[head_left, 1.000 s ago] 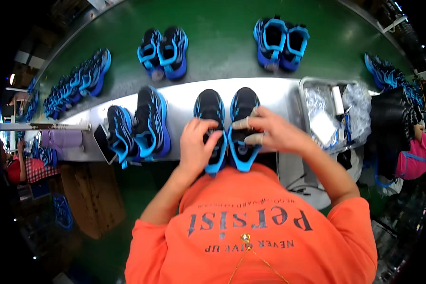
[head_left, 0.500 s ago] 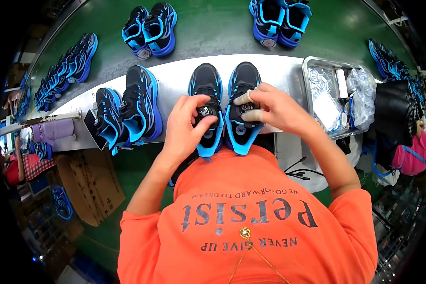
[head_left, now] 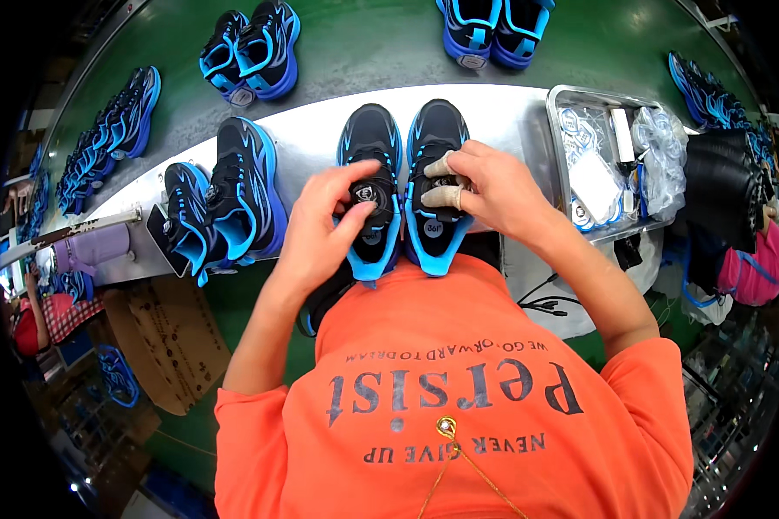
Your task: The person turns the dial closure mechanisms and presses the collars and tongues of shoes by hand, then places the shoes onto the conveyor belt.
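A pair of black sneakers with blue trim stands side by side at the table's near edge, toes pointing away from me. On the left sneaker (head_left: 371, 130), a round lacing dial (head_left: 366, 192) sits on the tongue. My left hand (head_left: 320, 227) is beside that dial, thumb and index finger apart around it. The right sneaker (head_left: 436, 125) has a matching dial, partly hidden by my right hand (head_left: 493, 190). Pale finger cots cover its thumb and index finger, which pinch the dial from both sides. Round pale labels show on the insoles.
Another sneaker pair (head_left: 244, 186) stands at the left on the white tabletop (head_left: 312, 130). A metal tray (head_left: 556, 164) at the right holds labels and plastic bags. More sneakers (head_left: 268, 52) sit on the green surface beyond. A cardboard box (head_left: 169, 342) is below left.
The view has shifted slightly, so the scene sits a little higher and further left. My left thumb and index finger have spread wider around the left dial. My right hand remains at the right dial.
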{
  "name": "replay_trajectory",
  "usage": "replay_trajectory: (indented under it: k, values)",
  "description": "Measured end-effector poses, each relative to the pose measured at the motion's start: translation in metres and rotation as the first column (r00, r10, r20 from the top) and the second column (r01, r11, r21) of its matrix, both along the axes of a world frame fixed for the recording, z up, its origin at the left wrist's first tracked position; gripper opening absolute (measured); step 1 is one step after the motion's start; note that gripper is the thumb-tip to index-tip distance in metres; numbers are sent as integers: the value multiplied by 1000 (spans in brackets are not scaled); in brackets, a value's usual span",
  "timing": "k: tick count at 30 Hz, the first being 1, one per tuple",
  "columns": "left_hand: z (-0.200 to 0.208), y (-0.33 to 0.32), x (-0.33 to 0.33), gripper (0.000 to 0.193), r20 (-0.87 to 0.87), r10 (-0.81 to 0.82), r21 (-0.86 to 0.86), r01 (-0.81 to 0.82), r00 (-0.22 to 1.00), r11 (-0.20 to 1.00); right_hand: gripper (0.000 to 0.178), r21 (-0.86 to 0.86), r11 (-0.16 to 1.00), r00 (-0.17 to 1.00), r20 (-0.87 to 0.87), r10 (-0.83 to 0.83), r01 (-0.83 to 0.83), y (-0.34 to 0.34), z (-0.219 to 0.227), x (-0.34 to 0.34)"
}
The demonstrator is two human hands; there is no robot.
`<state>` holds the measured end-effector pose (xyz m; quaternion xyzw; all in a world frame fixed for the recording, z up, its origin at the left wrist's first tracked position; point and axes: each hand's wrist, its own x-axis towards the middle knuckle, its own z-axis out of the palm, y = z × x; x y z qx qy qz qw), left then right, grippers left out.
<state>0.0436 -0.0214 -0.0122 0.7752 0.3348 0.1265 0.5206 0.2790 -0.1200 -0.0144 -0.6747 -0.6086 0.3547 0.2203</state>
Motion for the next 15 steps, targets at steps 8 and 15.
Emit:
replay_trajectory:
  k: [8, 15]
  values:
    - [16, -62, 27, 32, -64, 80, -749, -101, 995, 655, 30, 169, 986, 998, -63, 14, -3, -1, -15, 2]
    - [-11, -71, 50, 24, -50, 346, -941, -160, 937, 298, 32, 111, 994, 987, -153, 38, -21, 1, -14, 8]
